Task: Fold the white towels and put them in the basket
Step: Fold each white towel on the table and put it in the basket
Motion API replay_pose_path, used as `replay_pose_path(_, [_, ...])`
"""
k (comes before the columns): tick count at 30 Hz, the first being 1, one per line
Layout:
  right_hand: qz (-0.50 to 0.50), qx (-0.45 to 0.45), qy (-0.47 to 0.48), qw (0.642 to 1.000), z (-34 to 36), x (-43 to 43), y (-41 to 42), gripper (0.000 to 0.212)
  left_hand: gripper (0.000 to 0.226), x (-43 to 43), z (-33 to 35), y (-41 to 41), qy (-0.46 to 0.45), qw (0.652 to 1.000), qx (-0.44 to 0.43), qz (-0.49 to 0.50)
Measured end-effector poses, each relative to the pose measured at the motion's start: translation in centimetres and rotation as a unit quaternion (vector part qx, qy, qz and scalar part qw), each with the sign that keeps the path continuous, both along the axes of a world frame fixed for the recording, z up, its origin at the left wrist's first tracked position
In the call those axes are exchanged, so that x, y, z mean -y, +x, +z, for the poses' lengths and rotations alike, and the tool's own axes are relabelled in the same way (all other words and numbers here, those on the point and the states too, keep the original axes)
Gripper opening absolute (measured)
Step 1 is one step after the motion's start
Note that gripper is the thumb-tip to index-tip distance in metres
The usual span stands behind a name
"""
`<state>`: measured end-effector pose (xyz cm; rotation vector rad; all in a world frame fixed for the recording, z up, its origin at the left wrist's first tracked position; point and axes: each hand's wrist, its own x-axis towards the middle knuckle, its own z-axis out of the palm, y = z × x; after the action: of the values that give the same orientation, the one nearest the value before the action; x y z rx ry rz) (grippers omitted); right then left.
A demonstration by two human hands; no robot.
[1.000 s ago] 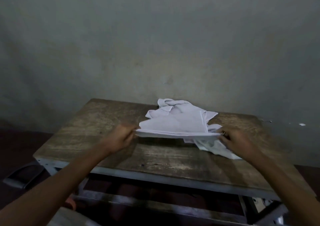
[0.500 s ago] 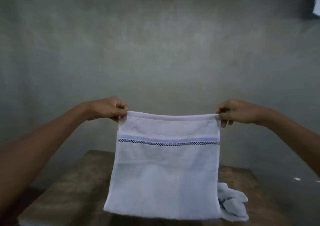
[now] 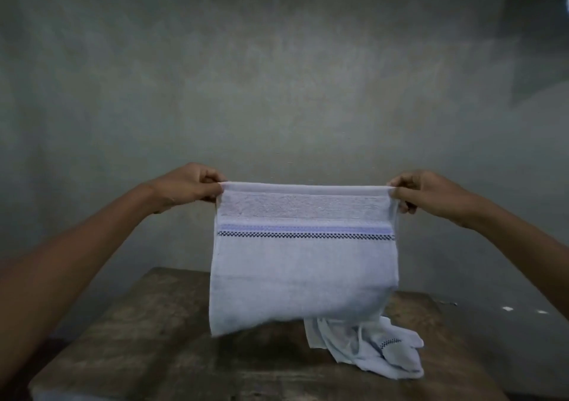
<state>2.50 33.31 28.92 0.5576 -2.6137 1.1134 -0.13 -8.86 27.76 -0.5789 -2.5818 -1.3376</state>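
The left hand point(image 3: 187, 185) and right hand point(image 3: 428, 194) each pinch a top corner of the towel point(image 3: 304, 277). It hangs below both grips, top edge level, above the tabletop point(image 3: 154, 339) and a crumpled towel point(image 3: 369, 348).

A bare, dim room (home or workroom, unclear) with a rough grey wall point(image 3: 277, 77) and worn wooden table point(image 3: 138, 339).

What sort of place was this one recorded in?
Likely a plain, dim room used for laundry: bare grey wall, worn wooden table, a crumpled white towel on it, a striped white towel held up.
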Motion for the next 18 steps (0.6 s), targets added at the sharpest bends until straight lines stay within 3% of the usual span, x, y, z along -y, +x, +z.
replay_pose_path(2, [0.022, 0.033, -0.001, 0.999, 0.1, 0.0, 0.5, 0.019, 0.013, -0.3, 0.0, 0.4, 0.006, 1.000, 0.006, -0.027])
replay_pose_path(4, [0.058, 0.104, -0.057, 0.991, 0.2, -0.1, 1.3, 0.025, 0.023, -0.1, 0.2, 1.4, 0.057, 0.985, 0.126, -0.100])
replay_pose_path(6, [0.064, 0.121, -0.108, 0.985, 0.2, -0.3, 1.6, 0.029, 0.018, -0.2, 0.1, 1.9, 0.077, 0.973, 0.176, -0.132])
replay_pose_path(9, [0.007, 0.041, -0.057, 0.998, -0.3, -0.2, 0.8, 0.022, 0.006, -0.4, -0.5, 0.9, 0.018, 0.999, 0.041, -0.032])
replay_pose_path(12, [-0.019, -0.009, 0.000, 1.000, -0.9, 0.5, 0.6, 0.013, 0.011, -0.9, -1.3, 0.2, -0.031, 0.994, -0.079, 0.062])
replay_pose_path(14, [-0.008, 0.009, -0.025, 1.000, -1.0, 0.5, 0.7, 0.018, 0.004, -0.8, -1.5, 0.5, 0.045, 0.999, -0.021, 0.015])
replay_pose_path(16, [0.019, 0.047, -0.084, 0.995, -1.0, 0.2, 0.9, 0.025, 0.026, -0.2, -1.6, 1.2, 0.123, 0.986, 0.084, -0.072])
replay_pose_path(18, [0.054, 0.075, -0.140, 0.986, -0.7, -0.1, 1.1, 0.021, 0.049, 0.2, -1.5, 1.8, 0.158, 0.972, 0.132, -0.116])
